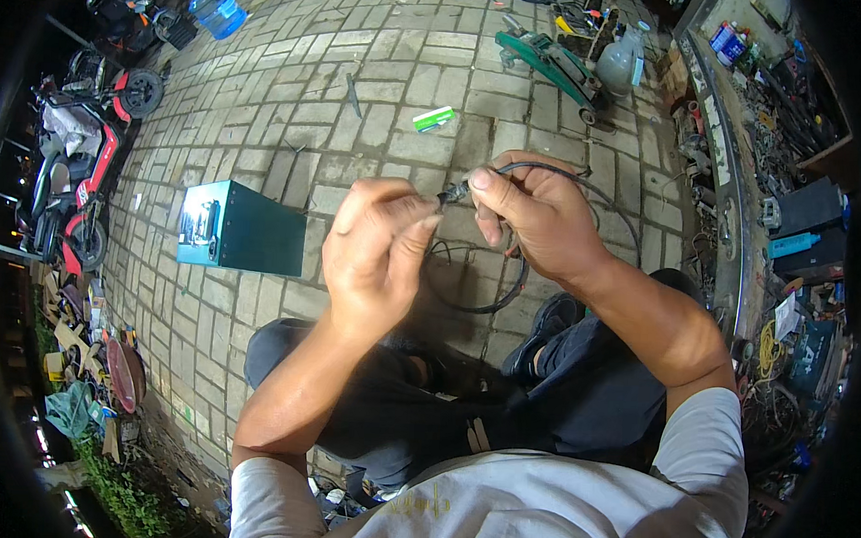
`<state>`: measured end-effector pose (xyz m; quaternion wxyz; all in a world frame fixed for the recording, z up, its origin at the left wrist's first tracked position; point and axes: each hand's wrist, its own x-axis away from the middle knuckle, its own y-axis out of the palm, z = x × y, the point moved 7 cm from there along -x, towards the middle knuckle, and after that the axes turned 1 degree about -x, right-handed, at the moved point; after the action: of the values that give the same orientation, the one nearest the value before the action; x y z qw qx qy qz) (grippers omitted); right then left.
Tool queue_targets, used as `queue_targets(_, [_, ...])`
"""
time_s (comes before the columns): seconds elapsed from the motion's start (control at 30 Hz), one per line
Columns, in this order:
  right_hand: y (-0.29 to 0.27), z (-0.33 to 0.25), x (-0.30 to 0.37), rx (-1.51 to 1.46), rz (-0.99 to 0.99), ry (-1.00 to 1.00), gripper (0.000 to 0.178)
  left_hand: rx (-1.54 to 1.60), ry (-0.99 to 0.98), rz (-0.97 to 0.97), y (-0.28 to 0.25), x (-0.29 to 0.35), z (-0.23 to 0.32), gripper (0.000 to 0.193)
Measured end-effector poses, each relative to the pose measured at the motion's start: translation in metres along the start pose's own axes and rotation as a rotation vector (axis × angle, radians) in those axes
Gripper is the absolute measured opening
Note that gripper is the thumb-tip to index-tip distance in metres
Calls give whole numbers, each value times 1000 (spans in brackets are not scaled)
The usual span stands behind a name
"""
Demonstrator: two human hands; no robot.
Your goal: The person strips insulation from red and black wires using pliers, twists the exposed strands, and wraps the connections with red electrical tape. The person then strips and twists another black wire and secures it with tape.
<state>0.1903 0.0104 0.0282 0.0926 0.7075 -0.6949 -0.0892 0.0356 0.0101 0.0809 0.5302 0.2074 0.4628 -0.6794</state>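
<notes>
A black cable (622, 211) runs through both hands and hangs in a loop above the paving. My left hand (375, 234) pinches one end of a short dark part (454, 191) between thumb and fingertips. Gripping the cable just right of that part is my right hand (532, 211), its thumb on top. Whether the dark part is a connector or a bared, twisted end, I cannot tell. Thin reddish wire ends show below my right fingers. On the ground to the left stands a teal metal box (261, 230) with a handle and fittings on one side.
A green floor jack (547, 64) and a large clear jug (621, 62) stand at the far right. A green-and-white packet (433, 118) lies ahead. Left are a red scooter (98, 163) and a blue water bottle (218, 11). A cluttered workbench (737, 185) lines the right side.
</notes>
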Motion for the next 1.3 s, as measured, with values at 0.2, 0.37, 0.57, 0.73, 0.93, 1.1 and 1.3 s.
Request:
queue_targets(0.2, [-9, 6, -3, -56, 35, 33, 30, -199, 120, -324, 19, 11, 7, 21])
queue_targets(0.37, [-21, -2, -3, -67, 7, 2, 24, -172, 155, -514, 32, 8, 15, 15])
queue_targets(0.57, [-33, 3, -9, -215, -17, 53, 19, 595, -667, -56, 16, 16, -34, 18])
queue_targets(0.73, [-19, 8, -11, -189, -112, -10, 20, 1041, -1269, -364, 49, 33, -51, 40])
queue_targets(0.93, [-10, 2, -6, -72, -164, 5, 21, 1427, -1384, -487, 60, 48, -46, 34])
queue_targets(1.1, [-8, -6, -4, 80, -180, -53, 18, 1294, -1266, -257, 49, 42, -55, 14])
queue_targets(1.3, [-8, 12, 1, -42, -71, 85, 22, 213, -345, -39, 10, 5, -27, 7])
